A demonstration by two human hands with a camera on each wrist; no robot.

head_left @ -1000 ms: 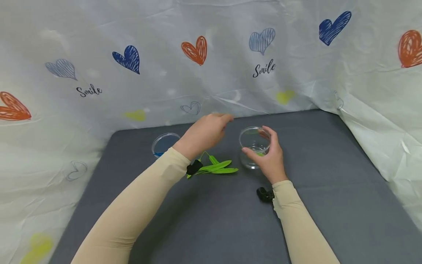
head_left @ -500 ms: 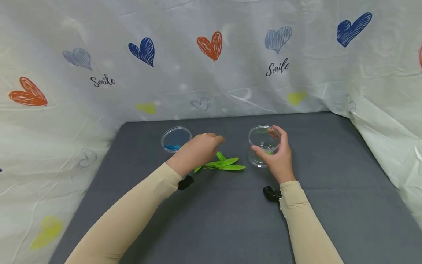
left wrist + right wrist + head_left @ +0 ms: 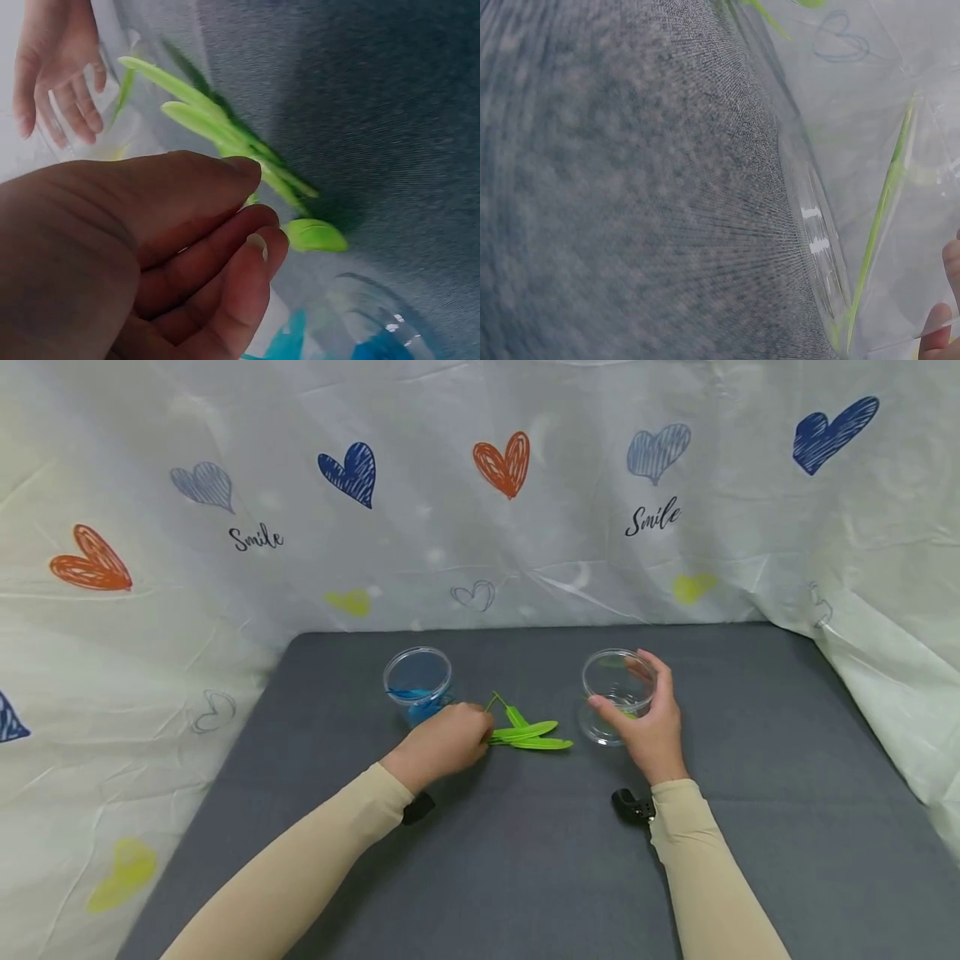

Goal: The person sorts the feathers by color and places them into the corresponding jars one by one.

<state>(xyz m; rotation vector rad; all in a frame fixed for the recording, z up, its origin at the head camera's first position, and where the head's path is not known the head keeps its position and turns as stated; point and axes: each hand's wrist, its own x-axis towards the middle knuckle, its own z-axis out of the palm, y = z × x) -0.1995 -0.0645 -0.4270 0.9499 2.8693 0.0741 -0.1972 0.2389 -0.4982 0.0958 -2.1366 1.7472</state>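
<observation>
My right hand [image 3: 651, 727] grips a clear round cup [image 3: 618, 678] from its right side, thumb and fingers round the wall. Inside that cup a slim green feather [image 3: 881, 214] leans upright. Several narrow green feathers [image 3: 534, 737] lie in a loose pile on the table between the hands. My left hand [image 3: 446, 743] is low at the left end of this pile. In the left wrist view its fingers are loosely bent, with a gap between thumb and forefinger. One feather's rounded tip [image 3: 319, 235] shows just past the fingertips.
A second clear cup [image 3: 417, 662] with blue feathers [image 3: 426, 708] in it stands behind my left hand. A dark grey cloth covers the table [image 3: 525, 860]. A white sheet [image 3: 420, 543] printed with hearts hangs behind it and along both sides.
My left hand has moved down and left, from the air near the right cup to the green feathers. The right hand keeps its grip on the cup. The head view has shifted left.
</observation>
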